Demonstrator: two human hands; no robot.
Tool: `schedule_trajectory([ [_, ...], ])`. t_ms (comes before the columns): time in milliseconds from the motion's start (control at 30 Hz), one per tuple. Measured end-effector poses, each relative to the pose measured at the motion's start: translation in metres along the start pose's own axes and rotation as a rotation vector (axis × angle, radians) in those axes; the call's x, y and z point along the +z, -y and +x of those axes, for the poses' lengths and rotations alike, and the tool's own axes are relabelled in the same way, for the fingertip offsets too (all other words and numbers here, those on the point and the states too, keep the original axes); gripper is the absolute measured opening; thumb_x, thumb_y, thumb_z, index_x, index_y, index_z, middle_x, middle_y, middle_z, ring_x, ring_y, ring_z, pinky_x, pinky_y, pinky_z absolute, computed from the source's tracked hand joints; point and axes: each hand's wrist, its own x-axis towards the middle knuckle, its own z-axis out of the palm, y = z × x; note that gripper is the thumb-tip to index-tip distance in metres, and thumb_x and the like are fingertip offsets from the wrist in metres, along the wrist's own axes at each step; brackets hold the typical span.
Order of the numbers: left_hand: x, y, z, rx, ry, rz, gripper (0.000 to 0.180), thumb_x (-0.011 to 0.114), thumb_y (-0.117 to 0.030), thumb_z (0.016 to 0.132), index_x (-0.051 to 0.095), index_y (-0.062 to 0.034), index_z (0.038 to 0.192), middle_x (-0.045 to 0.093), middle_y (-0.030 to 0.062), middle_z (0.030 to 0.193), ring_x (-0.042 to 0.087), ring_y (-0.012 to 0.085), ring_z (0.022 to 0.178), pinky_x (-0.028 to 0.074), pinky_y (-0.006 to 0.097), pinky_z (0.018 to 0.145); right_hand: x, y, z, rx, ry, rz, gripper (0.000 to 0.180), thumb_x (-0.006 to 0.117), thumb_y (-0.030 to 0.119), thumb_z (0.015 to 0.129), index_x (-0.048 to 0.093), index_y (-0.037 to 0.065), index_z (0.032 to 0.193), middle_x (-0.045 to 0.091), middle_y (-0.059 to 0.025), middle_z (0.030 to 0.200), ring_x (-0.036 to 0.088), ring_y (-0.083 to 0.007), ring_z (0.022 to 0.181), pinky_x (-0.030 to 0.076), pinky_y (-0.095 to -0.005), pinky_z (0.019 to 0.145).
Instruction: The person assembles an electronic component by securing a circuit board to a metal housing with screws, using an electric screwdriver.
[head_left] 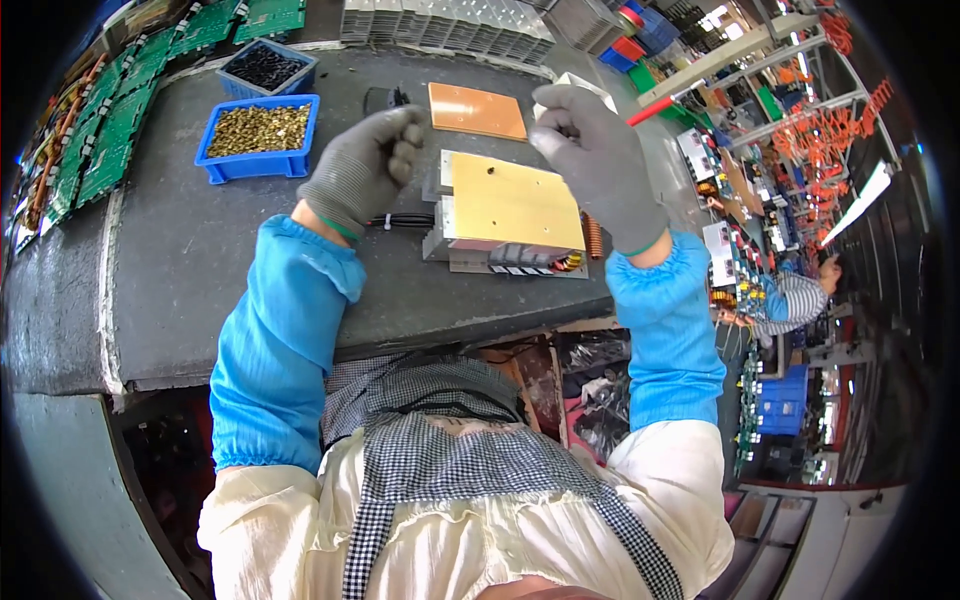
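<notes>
A module with a flat yellow board (515, 200) on top lies in front of me, grey metal at its sides and copper coils (593, 238) at its right end. Black cables (408, 220) leave its left side. My left hand (370, 165), in a grey glove, is raised left of the module with its fingers curled in. My right hand (600, 165), gloved alike, hovers at the board's right corner, fingers bent toward the thumb. Whatever either hand may hold is too small or hidden. Beyond the module lies a copper-coloured plate (478, 110), with a small black part (385, 98) beside it.
On the left stand a blue bin of brass-coloured fasteners (260, 132) and a bin of black parts (265, 68). Green circuit boards (105, 140) line the far left. Stacked metal pieces (445, 22) stand at the back. A white box (575, 90) sits behind my right hand; another person (795, 300) works at right.
</notes>
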Motion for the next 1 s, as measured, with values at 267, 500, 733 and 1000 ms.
schedule_trajectory([
  [267, 0.003, 0.011, 0.011, 0.176, -0.184, -0.081, 0.038, 0.037, 0.008, 0.103, 0.036, 0.0157, 0.140, 0.052, 0.0268, 0.132, 0.059, 0.0371, 0.126, 0.054, 0.036, 0.111, -0.010, -0.059, -0.031, 0.238, 0.169, -0.048, 0.031, 0.065, 0.008, 0.090, 0.061, 0.007, 0.121, 0.071, -0.0120, 0.092, 0.071, -0.0251, 0.085, 0.055, -0.0382, 0.076],
  [500, -0.001, 0.007, 0.004, 0.120, -0.184, 0.071, 0.032, 0.043, -0.011, 0.110, 0.049, 0.0048, 0.138, 0.062, 0.0173, 0.133, 0.069, 0.0200, 0.106, 0.062, 0.021, 0.080, 0.000, -0.057, -0.031, 0.170, 0.167, -0.237, 0.025, 0.068, 0.012, 0.092, 0.062, 0.008, 0.115, 0.073, -0.0142, 0.096, 0.073, -0.0308, 0.092, 0.057, -0.0420, 0.081],
  [733, 0.007, 0.007, 0.001, 0.211, -0.164, 0.214, 0.027, 0.055, -0.022, 0.109, 0.062, -0.0012, 0.124, 0.069, 0.0062, 0.107, 0.062, 0.0080, 0.078, 0.053, 0.016, 0.060, 0.005, -0.056, -0.031, 0.141, 0.149, -0.305, 0.018, 0.067, 0.012, 0.093, 0.062, 0.009, 0.110, 0.073, -0.0131, 0.093, 0.073, -0.0317, 0.092, 0.057, -0.0423, 0.080],
  [1000, 0.005, 0.008, 0.002, -0.022, 0.091, -0.083, 0.028, 0.051, -0.023, 0.110, 0.057, -0.0021, 0.127, 0.060, 0.0007, 0.102, 0.058, 0.0030, 0.079, 0.049, 0.012, 0.058, -0.005, -0.042, -0.026, 0.064, 0.105, -0.125, 0.020, 0.069, 0.008, 0.090, 0.067, 0.006, 0.111, 0.073, -0.0105, 0.089, 0.071, -0.0225, 0.081, 0.056, -0.0345, 0.074],
])
